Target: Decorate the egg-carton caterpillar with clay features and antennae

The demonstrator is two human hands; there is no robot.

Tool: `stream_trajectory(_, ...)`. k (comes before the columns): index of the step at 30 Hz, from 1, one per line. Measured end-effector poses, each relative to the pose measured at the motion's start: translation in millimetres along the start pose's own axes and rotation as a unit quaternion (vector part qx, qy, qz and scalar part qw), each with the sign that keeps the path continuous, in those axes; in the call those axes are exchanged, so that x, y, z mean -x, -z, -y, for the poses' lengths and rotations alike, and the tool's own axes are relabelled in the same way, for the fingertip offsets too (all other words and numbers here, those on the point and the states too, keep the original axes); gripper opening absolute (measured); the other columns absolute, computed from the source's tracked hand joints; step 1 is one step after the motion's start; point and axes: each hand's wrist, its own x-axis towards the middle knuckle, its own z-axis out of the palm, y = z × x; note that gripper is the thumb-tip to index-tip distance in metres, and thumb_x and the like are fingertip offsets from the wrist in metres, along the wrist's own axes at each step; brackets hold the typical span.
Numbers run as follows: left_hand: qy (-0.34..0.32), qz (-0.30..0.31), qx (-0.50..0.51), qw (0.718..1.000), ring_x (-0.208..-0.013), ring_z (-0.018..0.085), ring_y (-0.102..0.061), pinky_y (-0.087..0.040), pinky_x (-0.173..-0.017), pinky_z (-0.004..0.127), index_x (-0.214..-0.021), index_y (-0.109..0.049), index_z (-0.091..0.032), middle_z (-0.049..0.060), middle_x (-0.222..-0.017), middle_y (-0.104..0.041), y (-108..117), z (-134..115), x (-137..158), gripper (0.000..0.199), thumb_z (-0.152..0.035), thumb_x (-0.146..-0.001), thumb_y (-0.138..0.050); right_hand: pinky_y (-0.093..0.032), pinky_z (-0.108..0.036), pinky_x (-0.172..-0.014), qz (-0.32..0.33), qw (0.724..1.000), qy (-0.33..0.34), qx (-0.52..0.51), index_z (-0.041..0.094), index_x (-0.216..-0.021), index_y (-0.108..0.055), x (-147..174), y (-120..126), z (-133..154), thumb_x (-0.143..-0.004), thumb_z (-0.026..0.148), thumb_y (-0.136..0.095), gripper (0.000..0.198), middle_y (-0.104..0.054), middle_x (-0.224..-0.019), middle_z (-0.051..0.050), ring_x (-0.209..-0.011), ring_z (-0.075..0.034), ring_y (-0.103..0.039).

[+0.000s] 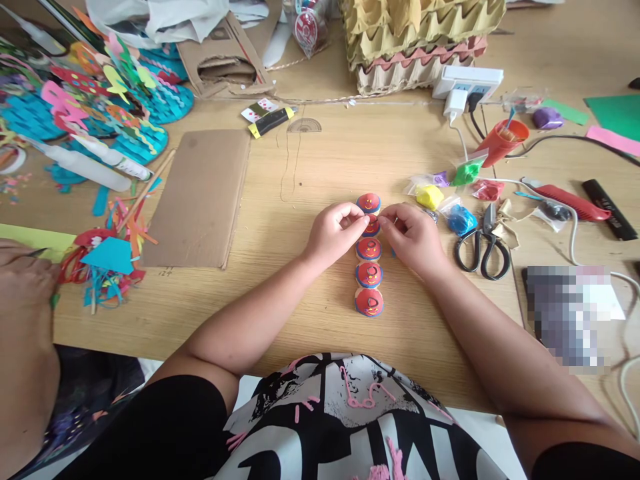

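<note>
A column of several small red domes with blue rims and smiling faces runs down the table in front of me; the nearest dome (369, 303) and a few others carry a dark ring on top. My left hand (339, 230) is closed in a pinch at the left edge of the second-farthest dome (371, 227). From the other side my right hand (411, 237) pinches at the same dome's right edge. The fingers partly cover it, and anything small between the fingertips is hidden. Just beyond sits the farthest dome (369, 203), which shows a face and no ring.
Right of my hands lie black-handled scissors (483, 248), bags of coloured clay (461, 219), a red cutter (575, 203) and an orange cup (504, 141). Egg cartons (425, 40) and a power strip (469, 81) stand behind. Leftward are cardboard (197, 197), paper scraps (107, 257) and another person's hand (25, 273).
</note>
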Motion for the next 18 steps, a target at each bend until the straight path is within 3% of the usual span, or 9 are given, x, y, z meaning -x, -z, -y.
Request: stream_trajectory(18,0.0,-0.004,-0.051,0.999,-0.071,0.012,-0.061,-0.047,-0.071,0.026,-0.078,-0.066,-0.019,-0.001,-0.079,-0.072,1.7,5.3,-0.7,0.009,-0.021,-0.085,-0.071,-0.04,-0.031,-0.062,-0.017,1.0,0.004,0.004,0.02,-0.087,-0.071,-3.0,-3.1,-2.1,-0.091,0.025,-0.07,0.006,-0.061,-0.072,-0.001,-0.063,-0.014,-0.049)
